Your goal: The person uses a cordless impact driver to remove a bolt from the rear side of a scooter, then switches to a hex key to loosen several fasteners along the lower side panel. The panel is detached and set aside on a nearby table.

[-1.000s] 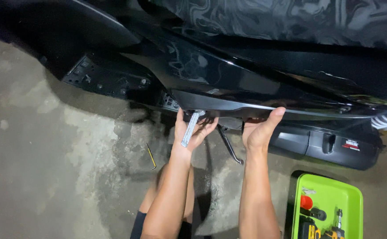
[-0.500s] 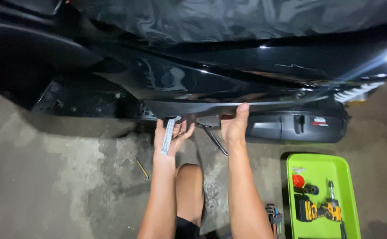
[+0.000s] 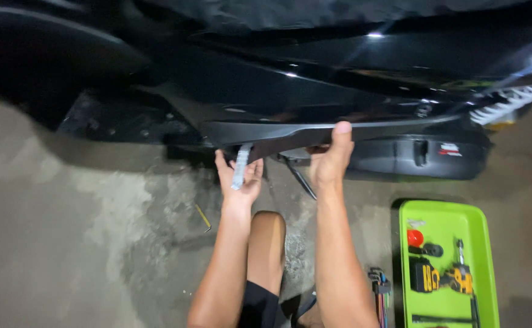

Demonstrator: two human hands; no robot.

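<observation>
A glossy black scooter [image 3: 290, 79] fills the top of the view. Along its lower side runs a long black body panel [image 3: 290, 130]. My left hand [image 3: 238, 179] is under the panel's left part and is closed around a slim silver metal tool [image 3: 240, 165] that points up toward the underside. My right hand [image 3: 329, 161] grips the panel's bottom edge, with the thumb pressed against its outer face. My bare knee [image 3: 269, 234] shows between my forearms.
A bright green tray [image 3: 487, 243] lies on the concrete at the right and holds a yellow-and-black cordless driver [image 3: 442, 279] and a red cap [image 3: 415, 238]. A set of hex keys [image 3: 380, 291] lies beside it. A small yellow key [image 3: 203, 217] rests on the floor, and the side stand [image 3: 299, 179] slants down.
The view drifted slightly. Both hands stayed on the panel's lower edge; the right thumb now presses higher on the panel face, and the left hand keeps the silver tool under the panel.
</observation>
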